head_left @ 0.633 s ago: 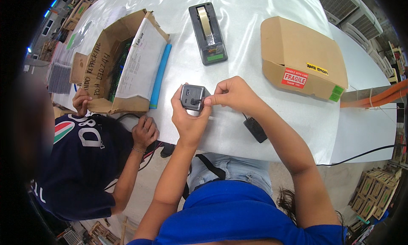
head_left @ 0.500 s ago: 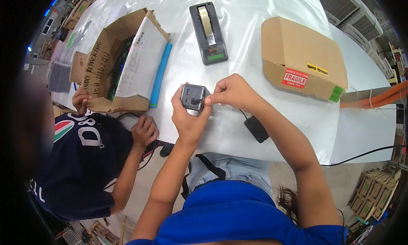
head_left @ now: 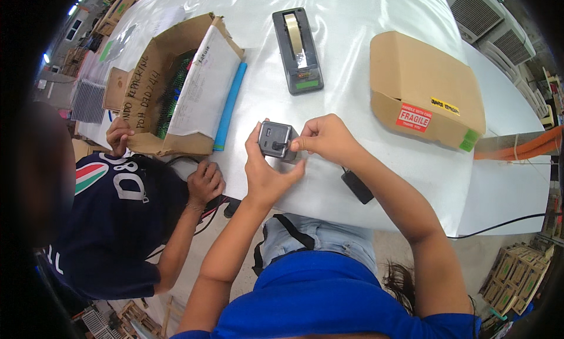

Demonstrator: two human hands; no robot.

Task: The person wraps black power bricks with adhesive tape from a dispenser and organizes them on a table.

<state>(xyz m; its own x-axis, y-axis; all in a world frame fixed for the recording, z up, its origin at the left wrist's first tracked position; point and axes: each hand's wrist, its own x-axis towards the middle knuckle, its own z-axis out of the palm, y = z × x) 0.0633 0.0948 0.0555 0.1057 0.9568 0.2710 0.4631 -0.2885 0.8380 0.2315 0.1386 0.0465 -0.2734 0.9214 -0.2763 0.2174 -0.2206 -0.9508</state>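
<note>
A small dark grey, box-shaped device [head_left: 274,133] with ports on its upper face is in my left hand [head_left: 265,177]. My fingers lie along its left side, while the thumb stands out at the lower right. Closed in a pinch, my right hand [head_left: 329,138] is at the right side of the device, on a small black cable plug [head_left: 281,145] that sits at one of the ports. The fingertips partly hide the plug. A flat black block [head_left: 357,187] with a thin cable lies on the table beneath my right forearm.
A tape dispenser [head_left: 298,51] stands ahead. To the right lies a brown carton [head_left: 426,86]; at left, an open cardboard box [head_left: 141,98] holds green mesh-like items, beside a blue tube [head_left: 230,107]. A co-worker's hands [head_left: 205,183] are at the box and table edge.
My left thumb has swung away from the device's side. The device has turned slightly, with the right-hand pinch still at the plug. The whole view has shifted a little.
</note>
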